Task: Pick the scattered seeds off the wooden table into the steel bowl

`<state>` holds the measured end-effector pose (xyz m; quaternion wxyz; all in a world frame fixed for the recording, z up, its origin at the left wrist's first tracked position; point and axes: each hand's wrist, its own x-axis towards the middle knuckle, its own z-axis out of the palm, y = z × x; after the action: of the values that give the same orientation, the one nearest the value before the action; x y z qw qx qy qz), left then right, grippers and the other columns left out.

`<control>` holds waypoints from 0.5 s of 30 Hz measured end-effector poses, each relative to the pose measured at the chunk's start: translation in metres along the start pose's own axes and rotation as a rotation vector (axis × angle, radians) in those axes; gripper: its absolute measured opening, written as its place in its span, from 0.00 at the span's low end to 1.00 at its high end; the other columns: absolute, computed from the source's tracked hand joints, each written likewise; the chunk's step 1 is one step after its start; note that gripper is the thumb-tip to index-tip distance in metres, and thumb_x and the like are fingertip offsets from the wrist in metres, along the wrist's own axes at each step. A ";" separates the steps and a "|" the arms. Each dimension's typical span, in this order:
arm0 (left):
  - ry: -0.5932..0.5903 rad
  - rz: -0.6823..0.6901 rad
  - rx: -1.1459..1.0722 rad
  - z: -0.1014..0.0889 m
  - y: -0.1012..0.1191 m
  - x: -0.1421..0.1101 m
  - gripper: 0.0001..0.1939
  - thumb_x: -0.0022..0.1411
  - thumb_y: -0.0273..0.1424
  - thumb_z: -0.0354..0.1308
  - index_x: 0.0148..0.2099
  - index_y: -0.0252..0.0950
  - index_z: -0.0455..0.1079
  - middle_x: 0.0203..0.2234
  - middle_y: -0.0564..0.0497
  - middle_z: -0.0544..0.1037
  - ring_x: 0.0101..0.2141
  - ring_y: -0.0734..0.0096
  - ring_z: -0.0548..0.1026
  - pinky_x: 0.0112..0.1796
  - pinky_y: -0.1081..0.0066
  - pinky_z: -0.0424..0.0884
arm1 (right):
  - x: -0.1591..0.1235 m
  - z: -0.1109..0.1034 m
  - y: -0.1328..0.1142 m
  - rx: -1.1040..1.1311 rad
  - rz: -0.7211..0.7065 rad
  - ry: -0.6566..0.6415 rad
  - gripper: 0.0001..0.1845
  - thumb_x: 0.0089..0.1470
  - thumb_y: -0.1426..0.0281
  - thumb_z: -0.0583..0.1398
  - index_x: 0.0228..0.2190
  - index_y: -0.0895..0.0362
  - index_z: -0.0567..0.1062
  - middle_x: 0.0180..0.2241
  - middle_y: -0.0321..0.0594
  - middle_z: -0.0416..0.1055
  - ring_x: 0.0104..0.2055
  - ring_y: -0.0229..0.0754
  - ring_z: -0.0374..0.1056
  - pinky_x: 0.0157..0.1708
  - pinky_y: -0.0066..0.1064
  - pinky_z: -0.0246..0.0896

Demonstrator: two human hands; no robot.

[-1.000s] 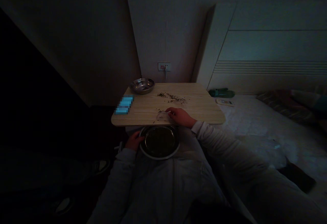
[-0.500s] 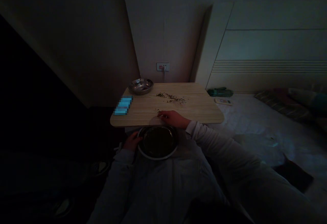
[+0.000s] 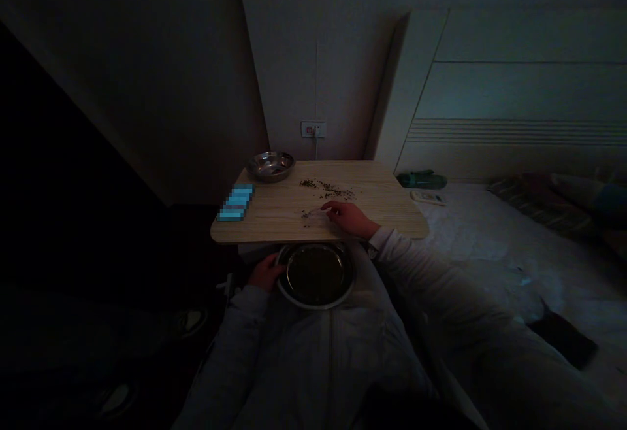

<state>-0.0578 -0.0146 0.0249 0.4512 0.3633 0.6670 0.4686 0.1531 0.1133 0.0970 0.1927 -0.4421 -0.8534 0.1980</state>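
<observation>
A round, white-rimmed bowl (image 3: 316,306) with dark contents rests on my lap, just in front of the table edge. My left hand (image 3: 264,272) grips its left rim, fingers over the edge. On the light wooden table (image 3: 274,221), small dark bean-like grains (image 3: 337,191) lie scattered across the middle. A smaller cluster of grains (image 3: 304,214) is nearer to me. My right hand (image 3: 351,219) is low over the table just right of that cluster, its fingers bent and drawn together. Dim light hides what lies between the fingertips.
A shiny metal bowl (image 3: 271,167) stands at the table's back left corner, with a lit, pixelated phone-like screen (image 3: 236,202) below it. To the right, a bed (image 3: 455,234) carries a green bottle (image 3: 422,180) and a pale phone-like object (image 3: 428,197). A wall socket (image 3: 313,129) is behind.
My right hand has moved right and slightly away from me, off the near cluster of grains. The lap bowl and my left hand have shifted right in view.
</observation>
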 end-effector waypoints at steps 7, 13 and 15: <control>-0.026 -0.039 -0.053 -0.003 -0.009 0.005 0.14 0.33 0.28 0.60 0.30 0.38 0.74 0.23 0.54 0.78 0.32 0.61 0.74 0.38 0.64 0.67 | -0.003 0.000 -0.008 -0.027 -0.010 -0.047 0.16 0.53 0.74 0.52 0.43 0.59 0.73 0.32 0.42 0.74 0.32 0.37 0.66 0.37 0.28 0.57; -0.021 -0.094 -0.211 0.009 -0.026 0.004 0.19 0.31 0.26 0.60 0.33 0.36 0.72 0.21 0.55 0.77 0.29 0.65 0.74 0.36 0.66 0.68 | -0.008 0.006 0.003 0.114 -0.003 -0.010 0.16 0.53 0.72 0.52 0.42 0.60 0.72 0.29 0.39 0.72 0.29 0.35 0.64 0.34 0.27 0.57; -0.013 -0.137 -0.280 0.014 -0.029 0.002 0.23 0.31 0.24 0.59 0.37 0.36 0.71 0.21 0.56 0.76 0.27 0.66 0.73 0.35 0.66 0.68 | -0.008 0.011 0.010 0.213 0.041 0.027 0.16 0.52 0.73 0.51 0.42 0.61 0.72 0.27 0.38 0.72 0.28 0.35 0.64 0.33 0.27 0.57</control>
<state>-0.0466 -0.0172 -0.0052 0.5325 0.2534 0.6155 0.5228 0.1581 0.1101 0.0812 0.2462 -0.4390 -0.8156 0.2855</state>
